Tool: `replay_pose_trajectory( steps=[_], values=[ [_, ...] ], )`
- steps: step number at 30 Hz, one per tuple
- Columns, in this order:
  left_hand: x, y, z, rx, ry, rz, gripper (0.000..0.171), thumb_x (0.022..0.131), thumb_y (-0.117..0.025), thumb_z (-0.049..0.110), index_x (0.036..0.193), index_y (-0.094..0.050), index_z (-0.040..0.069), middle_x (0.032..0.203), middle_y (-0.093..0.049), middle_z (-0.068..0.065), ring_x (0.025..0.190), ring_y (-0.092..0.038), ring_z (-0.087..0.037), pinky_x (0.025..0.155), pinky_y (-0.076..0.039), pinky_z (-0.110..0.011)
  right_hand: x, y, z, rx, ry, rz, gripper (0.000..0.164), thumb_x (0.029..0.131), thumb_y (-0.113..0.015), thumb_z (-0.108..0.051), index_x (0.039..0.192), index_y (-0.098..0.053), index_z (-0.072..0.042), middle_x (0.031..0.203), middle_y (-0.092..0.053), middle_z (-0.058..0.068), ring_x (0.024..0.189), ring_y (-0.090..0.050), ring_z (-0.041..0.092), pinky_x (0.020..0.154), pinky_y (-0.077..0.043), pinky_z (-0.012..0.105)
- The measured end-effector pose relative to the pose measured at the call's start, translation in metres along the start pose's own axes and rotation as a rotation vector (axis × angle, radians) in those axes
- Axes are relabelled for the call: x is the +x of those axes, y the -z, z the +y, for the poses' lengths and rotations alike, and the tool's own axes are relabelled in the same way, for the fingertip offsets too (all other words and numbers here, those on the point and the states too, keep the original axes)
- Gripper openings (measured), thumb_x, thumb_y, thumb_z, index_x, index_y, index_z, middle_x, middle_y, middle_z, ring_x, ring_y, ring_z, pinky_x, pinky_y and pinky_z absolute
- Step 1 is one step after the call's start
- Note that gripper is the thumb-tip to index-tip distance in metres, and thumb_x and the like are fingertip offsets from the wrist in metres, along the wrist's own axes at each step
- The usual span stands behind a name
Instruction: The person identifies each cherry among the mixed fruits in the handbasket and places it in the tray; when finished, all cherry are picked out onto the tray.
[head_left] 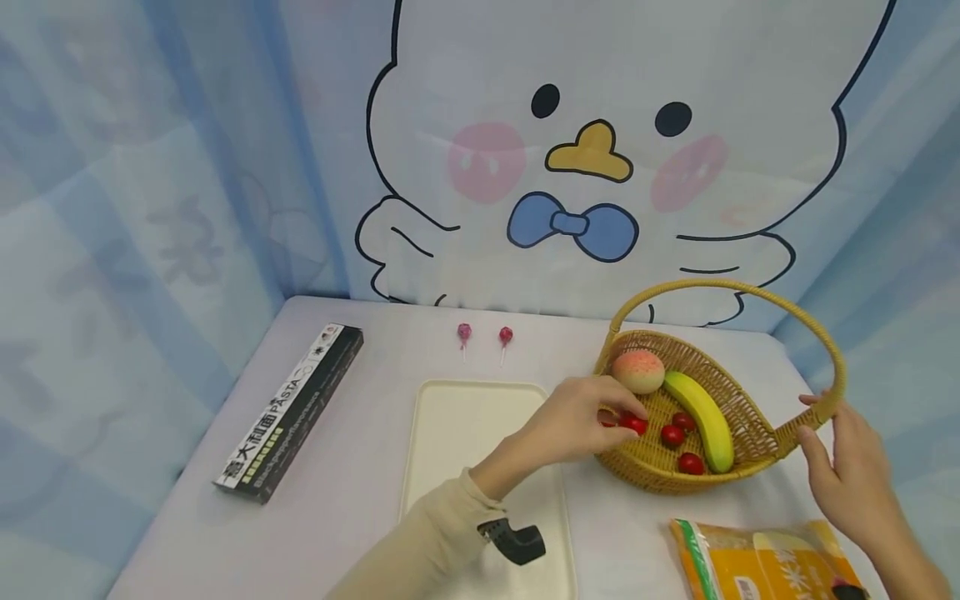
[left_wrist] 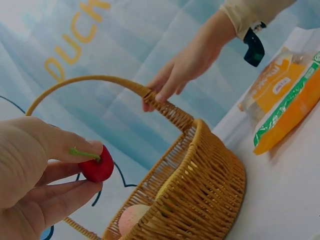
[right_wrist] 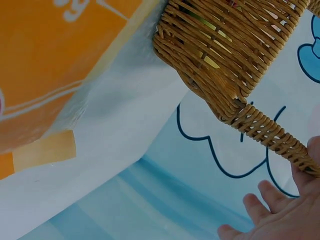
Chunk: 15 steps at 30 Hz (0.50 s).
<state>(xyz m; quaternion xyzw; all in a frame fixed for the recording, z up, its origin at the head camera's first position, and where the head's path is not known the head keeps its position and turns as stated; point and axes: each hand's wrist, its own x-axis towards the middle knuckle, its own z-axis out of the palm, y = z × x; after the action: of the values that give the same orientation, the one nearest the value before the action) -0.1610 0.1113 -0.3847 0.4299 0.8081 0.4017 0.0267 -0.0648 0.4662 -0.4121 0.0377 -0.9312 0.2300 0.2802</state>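
Observation:
My left hand [head_left: 581, 419] is over the near left side of a wicker basket [head_left: 652, 477]. Its thumb and fingers pinch a red cherry [left_wrist: 97, 165] with a green stem, seen clearly in the left wrist view. Inside the basket are a peach [head_left: 638, 371], a banana [head_left: 703, 421] and several more red cherries [head_left: 672, 436]. At the right, my right hand [head_left: 851, 471] holds the basket's arched handle [head_left: 831, 400] near its base, thumb on one side. In the right wrist view, some of that hand's fingers [right_wrist: 256, 207] are spread away from the handle.
A cream tray [head_left: 480, 396] lies left of the basket, beneath the left forearm. Two lollipops [head_left: 464, 332] lie behind it. A black-and-white pasta box [head_left: 292, 412] lies at the left. An orange food bag [head_left: 765, 558] is at the front right. Curtains border the table.

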Motion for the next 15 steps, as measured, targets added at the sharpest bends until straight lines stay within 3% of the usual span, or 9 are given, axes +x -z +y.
replay_pose_trajectory(
  steps=[10,15],
  values=[
    [-0.028,0.019,-0.015,-0.120,0.107,0.038,0.022,0.096,-0.080,0.012,0.117,-0.079,0.013,0.115,-0.076,0.003,0.104,-0.067,0.000,0.090,-0.056,-0.008,-0.004,-0.003,-0.003,-0.042,-0.067,-0.009,0.040,0.108,-0.044,0.003,0.147,-0.044,0.012,0.145,-0.041,0.048,0.138,-0.031,0.073,0.122,-0.009,0.084],
    [-0.042,0.025,-0.024,-0.155,0.125,0.061,0.021,0.095,-0.080,0.010,0.117,-0.080,0.012,0.116,-0.077,0.001,0.105,-0.068,-0.002,0.089,-0.057,-0.009,-0.004,-0.004,-0.004,-0.033,-0.086,-0.026,0.040,0.108,-0.042,0.002,0.146,-0.043,0.012,0.148,-0.038,0.048,0.144,-0.026,0.071,0.126,-0.005,0.080]
  ],
)
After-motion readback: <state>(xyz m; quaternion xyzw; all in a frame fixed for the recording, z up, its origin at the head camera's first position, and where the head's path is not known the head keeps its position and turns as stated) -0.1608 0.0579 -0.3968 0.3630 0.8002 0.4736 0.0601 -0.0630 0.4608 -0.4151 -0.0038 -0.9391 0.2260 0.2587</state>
